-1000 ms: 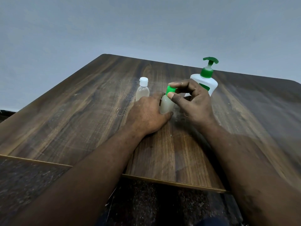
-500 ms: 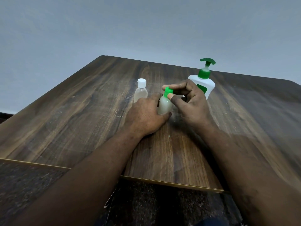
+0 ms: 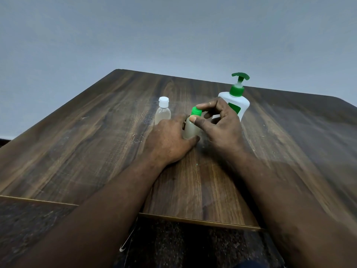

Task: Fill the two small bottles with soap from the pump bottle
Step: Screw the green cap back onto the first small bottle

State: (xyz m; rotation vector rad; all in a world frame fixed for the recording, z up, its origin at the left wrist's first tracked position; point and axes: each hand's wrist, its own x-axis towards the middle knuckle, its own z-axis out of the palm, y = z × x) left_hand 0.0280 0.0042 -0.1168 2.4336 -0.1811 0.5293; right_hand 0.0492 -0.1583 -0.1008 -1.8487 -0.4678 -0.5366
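The green-capped small bottle (image 3: 190, 130) stands upright at mid-table, just in front of the pump bottle (image 3: 236, 105), with the white-capped small bottle (image 3: 162, 115) close on its left on the wooden table (image 3: 96, 142). The left hand (image 3: 168, 141) wraps the bottle's lower body. The right hand (image 3: 222, 128) pinches the green cap (image 3: 196, 111) between thumb and forefinger. The bottle looks light, thin-walled and squeezable, probably slick if soapy. It is best steadied gently around the body, with turning force applied at the cap alone.
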